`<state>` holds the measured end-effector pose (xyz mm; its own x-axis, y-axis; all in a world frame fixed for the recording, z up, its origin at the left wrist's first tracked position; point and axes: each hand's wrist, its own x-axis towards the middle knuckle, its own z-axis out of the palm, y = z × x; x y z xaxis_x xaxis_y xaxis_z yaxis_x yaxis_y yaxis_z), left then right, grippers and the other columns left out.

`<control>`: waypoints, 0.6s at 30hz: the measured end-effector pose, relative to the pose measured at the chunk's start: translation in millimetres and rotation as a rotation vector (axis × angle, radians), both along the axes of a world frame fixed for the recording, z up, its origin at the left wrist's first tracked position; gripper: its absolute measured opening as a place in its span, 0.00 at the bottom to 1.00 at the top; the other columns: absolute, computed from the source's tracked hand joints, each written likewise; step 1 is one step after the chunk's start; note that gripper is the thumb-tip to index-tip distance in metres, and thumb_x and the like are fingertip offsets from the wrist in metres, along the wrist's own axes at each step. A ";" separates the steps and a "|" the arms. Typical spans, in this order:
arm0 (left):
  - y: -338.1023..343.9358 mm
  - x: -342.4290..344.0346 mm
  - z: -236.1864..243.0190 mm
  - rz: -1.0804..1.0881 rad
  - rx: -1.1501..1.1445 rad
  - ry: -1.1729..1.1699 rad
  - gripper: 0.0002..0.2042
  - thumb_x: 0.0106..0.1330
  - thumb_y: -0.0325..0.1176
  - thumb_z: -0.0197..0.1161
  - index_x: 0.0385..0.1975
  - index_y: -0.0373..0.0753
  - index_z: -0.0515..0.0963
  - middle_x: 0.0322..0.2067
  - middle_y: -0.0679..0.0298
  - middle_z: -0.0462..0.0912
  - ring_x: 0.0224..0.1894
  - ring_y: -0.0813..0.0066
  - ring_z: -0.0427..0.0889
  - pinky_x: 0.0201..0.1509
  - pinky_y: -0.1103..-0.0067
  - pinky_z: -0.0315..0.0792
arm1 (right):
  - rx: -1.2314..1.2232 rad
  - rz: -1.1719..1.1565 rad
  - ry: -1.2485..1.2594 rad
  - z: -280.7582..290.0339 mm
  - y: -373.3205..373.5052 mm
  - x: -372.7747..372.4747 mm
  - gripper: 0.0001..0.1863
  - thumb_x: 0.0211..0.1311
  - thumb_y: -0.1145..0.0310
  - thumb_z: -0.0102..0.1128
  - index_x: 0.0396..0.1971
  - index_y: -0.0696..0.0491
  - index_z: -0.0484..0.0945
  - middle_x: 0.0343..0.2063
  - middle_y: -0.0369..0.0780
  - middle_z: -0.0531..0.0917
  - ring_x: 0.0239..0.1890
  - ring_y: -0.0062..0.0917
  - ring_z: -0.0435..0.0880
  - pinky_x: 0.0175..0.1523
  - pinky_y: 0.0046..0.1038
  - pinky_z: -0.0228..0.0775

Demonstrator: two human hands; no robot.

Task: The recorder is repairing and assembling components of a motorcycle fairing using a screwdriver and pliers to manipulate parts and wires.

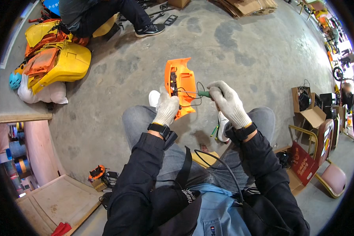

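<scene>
My gloved left hand (167,108) grips the lower left edge of a curved orange plastic panel (187,82), held up in front of my knees. A black fitting with thin dark wires (200,103) runs along the panel's inner left side. In my gloved right hand (227,100) is a screwdriver (204,94) with a green handle. Its metal shaft points left across the panel, and the tip is at the black fitting near my left fingers. Whether it sits on a screw is too small to tell.
Yellow and orange plastic shells (69,63) are piled at the far left, beside a seated person's leg (133,17). Flattened cardboard (247,7) lies at the back. Chairs (332,179) and open boxes (312,118) stand on the right. A wooden table (61,200) is at lower left.
</scene>
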<state>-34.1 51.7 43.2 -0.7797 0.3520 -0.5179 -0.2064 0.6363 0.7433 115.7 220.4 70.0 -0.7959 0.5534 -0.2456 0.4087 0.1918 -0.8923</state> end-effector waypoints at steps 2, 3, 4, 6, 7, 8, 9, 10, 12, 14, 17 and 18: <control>-0.2 0.2 3.5 -0.010 -0.034 0.018 0.20 0.60 0.27 0.57 0.53 0.31 0.68 0.44 0.46 0.79 0.41 0.49 0.88 0.48 0.62 0.80 | 0.052 0.020 0.062 -3.8 0.8 -0.7 0.15 0.71 0.65 0.62 0.52 0.57 0.79 0.34 0.36 0.84 0.29 0.15 0.79 0.36 0.22 0.73; 0.3 0.3 4.9 0.004 -0.004 -0.020 0.21 0.60 0.27 0.57 0.54 0.31 0.68 0.45 0.46 0.79 0.42 0.49 0.88 0.48 0.62 0.80 | 0.126 0.016 0.047 -4.3 1.1 -1.2 0.16 0.69 0.66 0.63 0.52 0.57 0.79 0.36 0.37 0.84 0.31 0.16 0.80 0.38 0.22 0.74; 0.6 -0.2 5.8 -0.010 -0.042 0.009 0.21 0.60 0.27 0.57 0.54 0.31 0.68 0.45 0.46 0.79 0.42 0.49 0.88 0.48 0.62 0.80 | 0.121 0.045 0.118 -3.7 1.1 -2.1 0.16 0.69 0.66 0.63 0.52 0.57 0.79 0.36 0.37 0.84 0.31 0.16 0.80 0.38 0.22 0.74; 1.0 -0.4 6.7 -0.005 -0.024 0.006 0.23 0.60 0.27 0.57 0.58 0.33 0.68 0.46 0.46 0.79 0.44 0.48 0.87 0.50 0.62 0.80 | 0.047 -0.005 0.018 0.6 0.8 -3.3 0.18 0.67 0.66 0.67 0.52 0.57 0.79 0.40 0.38 0.84 0.35 0.17 0.82 0.40 0.23 0.76; 1.1 -0.4 6.6 -0.014 -0.039 0.025 0.23 0.60 0.27 0.57 0.58 0.33 0.68 0.46 0.46 0.79 0.44 0.48 0.87 0.50 0.62 0.80 | 0.024 0.024 0.060 3.4 -0.6 -3.5 0.18 0.67 0.66 0.67 0.52 0.57 0.79 0.40 0.38 0.84 0.35 0.17 0.82 0.40 0.23 0.76; 1.2 -0.7 6.2 -0.017 -0.059 0.025 0.24 0.60 0.27 0.58 0.59 0.33 0.67 0.46 0.47 0.79 0.46 0.47 0.87 0.51 0.62 0.79 | -0.027 -0.031 0.052 6.1 -3.3 -3.9 0.17 0.68 0.66 0.65 0.52 0.57 0.79 0.38 0.38 0.84 0.34 0.17 0.81 0.39 0.23 0.76; 1.2 -1.0 5.5 -0.012 -0.064 0.009 0.25 0.61 0.28 0.58 0.61 0.34 0.67 0.47 0.47 0.79 0.48 0.47 0.86 0.52 0.61 0.79 | -0.071 -0.065 0.033 8.7 -5.1 -4.0 0.16 0.70 0.66 0.63 0.53 0.57 0.79 0.36 0.37 0.84 0.32 0.17 0.81 0.38 0.23 0.75; 1.0 -1.1 4.9 -0.019 -0.079 0.025 0.25 0.61 0.28 0.58 0.61 0.34 0.67 0.47 0.47 0.79 0.48 0.47 0.86 0.52 0.61 0.79 | -0.077 -0.086 0.044 12.1 -2.6 -3.3 0.16 0.70 0.66 0.63 0.53 0.57 0.79 0.36 0.37 0.84 0.32 0.17 0.81 0.38 0.23 0.75; 0.9 -2.1 3.7 -0.028 -0.081 0.013 0.26 0.61 0.27 0.58 0.62 0.34 0.67 0.48 0.47 0.79 0.49 0.47 0.85 0.53 0.61 0.78 | -0.244 -0.083 -0.123 14.7 0.1 -3.0 0.15 0.73 0.66 0.59 0.53 0.57 0.79 0.32 0.37 0.83 0.30 0.16 0.80 0.36 0.23 0.74; 1.6 -3.8 3.0 -0.031 -0.074 0.007 0.26 0.61 0.27 0.58 0.61 0.34 0.67 0.48 0.47 0.79 0.49 0.47 0.85 0.53 0.60 0.78 | -0.204 -0.038 -0.067 12.6 1.9 -3.1 0.14 0.73 0.66 0.58 0.53 0.57 0.79 0.30 0.36 0.83 0.28 0.16 0.79 0.35 0.23 0.73; 2.3 -3.1 3.3 -0.019 -0.063 0.006 0.25 0.60 0.27 0.58 0.60 0.34 0.68 0.47 0.46 0.80 0.48 0.47 0.86 0.53 0.60 0.78 | -0.082 -0.013 0.002 5.2 2.1 -1.7 0.14 0.73 0.66 0.58 0.53 0.57 0.79 0.31 0.36 0.84 0.28 0.16 0.79 0.36 0.22 0.73; 2.0 -2.2 3.7 -0.010 -0.060 0.009 0.25 0.60 0.27 0.58 0.60 0.34 0.68 0.46 0.47 0.81 0.47 0.47 0.86 0.52 0.61 0.78 | -0.015 -0.003 -0.007 3.2 2.4 -0.9 0.15 0.73 0.65 0.59 0.53 0.57 0.79 0.32 0.37 0.84 0.29 0.16 0.80 0.37 0.22 0.73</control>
<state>-36.2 53.7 46.9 -0.7809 0.3285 -0.5313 -0.1930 0.6820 0.7054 114.8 222.8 73.2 -0.7926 0.5519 -0.2592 0.4153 0.1774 -0.8922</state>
